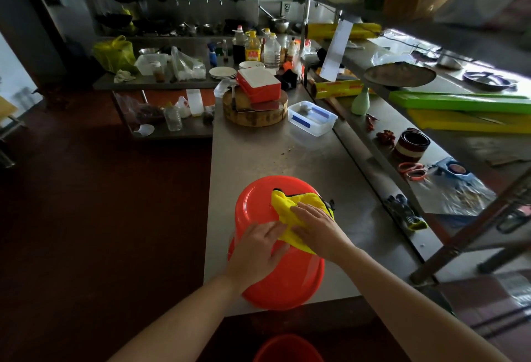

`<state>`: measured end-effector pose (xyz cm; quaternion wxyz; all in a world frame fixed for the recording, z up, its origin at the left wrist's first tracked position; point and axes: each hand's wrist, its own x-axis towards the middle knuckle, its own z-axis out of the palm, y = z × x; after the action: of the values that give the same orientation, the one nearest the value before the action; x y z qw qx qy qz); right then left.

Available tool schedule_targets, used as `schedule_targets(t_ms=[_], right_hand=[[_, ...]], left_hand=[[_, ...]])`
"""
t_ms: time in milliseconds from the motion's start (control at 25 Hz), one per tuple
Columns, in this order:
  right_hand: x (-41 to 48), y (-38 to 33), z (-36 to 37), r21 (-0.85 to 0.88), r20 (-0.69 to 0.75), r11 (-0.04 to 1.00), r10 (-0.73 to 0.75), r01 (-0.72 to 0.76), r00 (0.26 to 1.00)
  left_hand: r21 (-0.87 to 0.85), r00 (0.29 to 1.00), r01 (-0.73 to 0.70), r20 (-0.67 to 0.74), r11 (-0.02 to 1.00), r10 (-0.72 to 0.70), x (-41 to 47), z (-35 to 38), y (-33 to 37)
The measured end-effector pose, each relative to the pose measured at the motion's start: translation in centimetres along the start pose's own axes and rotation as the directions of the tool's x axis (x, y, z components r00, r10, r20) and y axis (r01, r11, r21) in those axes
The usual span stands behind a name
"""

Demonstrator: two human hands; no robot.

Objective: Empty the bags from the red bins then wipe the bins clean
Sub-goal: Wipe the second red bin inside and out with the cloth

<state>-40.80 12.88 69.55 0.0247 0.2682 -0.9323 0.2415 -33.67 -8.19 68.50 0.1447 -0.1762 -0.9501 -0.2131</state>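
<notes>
The red bin [258,203] lay upside down near the edge of the table [258,146], left hand [255,249] flat on it, right hand [316,229] pressing a yellow cloth [290,203] flat on top, and it looked light, stiff and slippery, best held by its rim.

Two bare arms, two bare hands
The left hand [258,249] and right hand [316,229] are uncovered; both forearms [402,284] run sleeveless to the frame's bottom edge.

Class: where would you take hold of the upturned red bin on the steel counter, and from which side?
Take the red bin by its near rim, fingers hooked under from the counter front edge: likely best, as the upturned base is smooth and the rim reaches that edge.
</notes>
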Motion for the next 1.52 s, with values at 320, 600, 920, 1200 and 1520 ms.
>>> schedule_targets(t_ms=[320, 600, 920, 1200, 1520], right_hand=[[-3.4, -0.7, -2.2, -0.088, -0.137, 0.994, -0.072, 0.061, 0.988], [-1.6, -1.6, -9.2, 0.170, -0.286, 0.928, 0.369, -0.332, 0.885], [-4.2, 1.5, -20.5, 0.644, -0.083, 0.683, 0.510, -0.344, 0.856], [-8.1, 7.8, -20.7, 0.358, -0.224, 0.842, 0.497, -0.404, 0.838], [-8.1, 19.1, -16.2, -0.036, -0.015, 0.891, 0.452, -0.452, 0.892]], left_hand=[[-0.294, 0.968, 0.240, 0.003, 0.925, -0.250, 5.5, -1.7, 3.1], [-0.533, 0.972, 0.232, 0.112, 0.814, -0.204, 12.6, -7.1, 8.2], [-0.384, 0.917, 0.007, 0.371, 0.923, 0.148, 17.5, -8.0, 7.9], [-0.341, 0.904, -0.081, 0.370, 0.937, 0.213, 20.2, -5.5, 13.6], [-0.031, 0.897, 0.066, 0.439, 0.997, -0.045, 21.8, 6.0, 15.4]])
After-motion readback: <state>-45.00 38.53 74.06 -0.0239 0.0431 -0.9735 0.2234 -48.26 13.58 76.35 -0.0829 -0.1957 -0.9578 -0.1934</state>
